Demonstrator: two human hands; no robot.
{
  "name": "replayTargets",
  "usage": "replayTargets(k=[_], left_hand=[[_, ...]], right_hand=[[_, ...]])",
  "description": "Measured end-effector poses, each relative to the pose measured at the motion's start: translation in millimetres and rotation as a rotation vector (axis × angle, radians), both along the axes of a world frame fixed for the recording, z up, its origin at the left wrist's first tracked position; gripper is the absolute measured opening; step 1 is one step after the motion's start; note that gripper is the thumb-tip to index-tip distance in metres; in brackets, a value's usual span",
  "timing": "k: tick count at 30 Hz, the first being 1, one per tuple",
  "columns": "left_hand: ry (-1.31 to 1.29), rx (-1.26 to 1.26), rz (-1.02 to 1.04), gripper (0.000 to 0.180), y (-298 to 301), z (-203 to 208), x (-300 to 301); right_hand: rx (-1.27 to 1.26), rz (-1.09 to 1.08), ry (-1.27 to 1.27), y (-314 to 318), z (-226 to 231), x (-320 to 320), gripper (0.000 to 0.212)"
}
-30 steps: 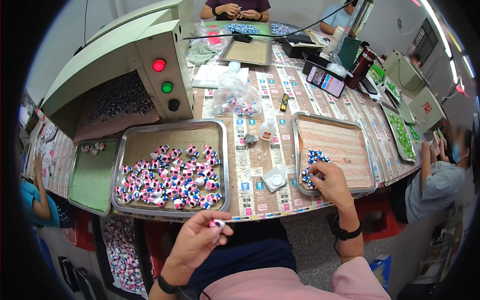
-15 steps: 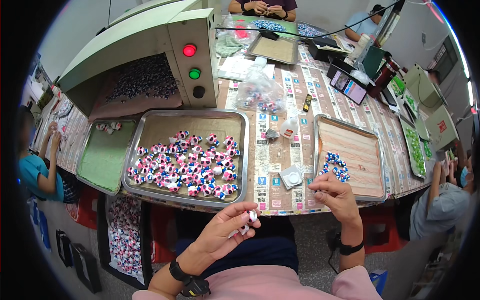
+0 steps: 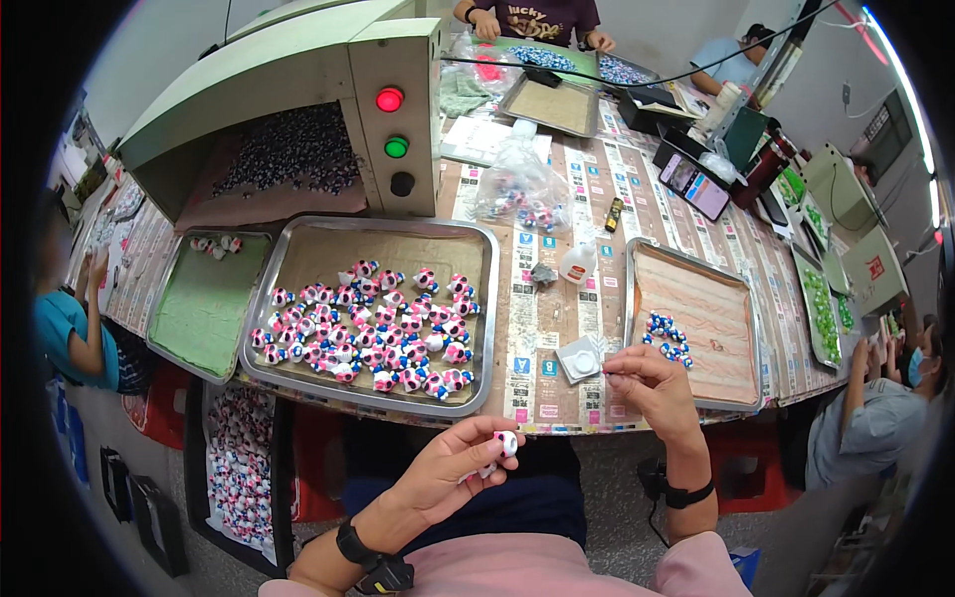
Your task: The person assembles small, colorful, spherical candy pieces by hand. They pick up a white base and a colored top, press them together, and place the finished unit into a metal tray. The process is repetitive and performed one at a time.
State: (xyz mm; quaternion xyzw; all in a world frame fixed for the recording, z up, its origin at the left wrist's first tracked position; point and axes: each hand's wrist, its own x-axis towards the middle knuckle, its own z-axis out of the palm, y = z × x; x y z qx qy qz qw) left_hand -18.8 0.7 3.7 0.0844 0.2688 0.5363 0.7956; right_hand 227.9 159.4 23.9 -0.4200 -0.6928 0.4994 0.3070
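My left hand (image 3: 453,470), in front of the table edge, is closed around a small white figurine (image 3: 507,444) with pink and black marks; the fingers cover part of it. My right hand (image 3: 652,386) is pinched just right of a small white square block with a round dish (image 3: 579,358) on it. What its fingertips hold, if anything, is too small to make out. Many similar pink, white and blue figurines (image 3: 373,333) fill a lined metal tray (image 3: 485,298) on the left. Small blue and white pieces (image 3: 668,336) lie in a paper-lined tray (image 3: 756,328) on the right.
Beyond the dish stand a white glue-like bottle (image 3: 577,263) and a plastic bag (image 3: 522,189) of figurines. A large cream machine (image 3: 279,90) with lit buttons rises behind the left tray. A green-lined tray (image 3: 204,308) is farther left. Co-workers sit around the table.
My right hand has moved left, its fingertips now beside the white dish. My left hand still holds the figurine, slightly lower in view. The co-worker across the table has drawn their hands apart.
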Motion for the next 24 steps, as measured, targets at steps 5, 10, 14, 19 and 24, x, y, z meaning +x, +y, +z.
replayTargets(k=[5,10,14,19,24], left_hand=[[-0.014,0.008,-0.025,0.029,0.5,-2.7,1.6],[0.017,-0.011,-0.034,0.029,-0.3,-5.5,4.2],[0.032,-0.029,-0.024,0.029,-0.3,-2.1,5.3],[0.032,-0.022,-0.029,0.030,1.1,-3.9,6.1],[0.050,-0.024,-0.016,0.031,3.5,-5.2,10.0]], right_hand=[[0.199,-0.087,-0.152,0.9,4.6,-20.0,0.013],[0.465,0.019,-0.286,5.1,2.5,-33.2,0.014],[0.526,0.037,-0.339,7.0,-2.7,-38.2,0.011],[0.576,0.035,-0.434,7.9,-5.3,-33.6,0.010],[0.603,0.007,-0.389,3.7,-5.7,-31.2,0.011]])
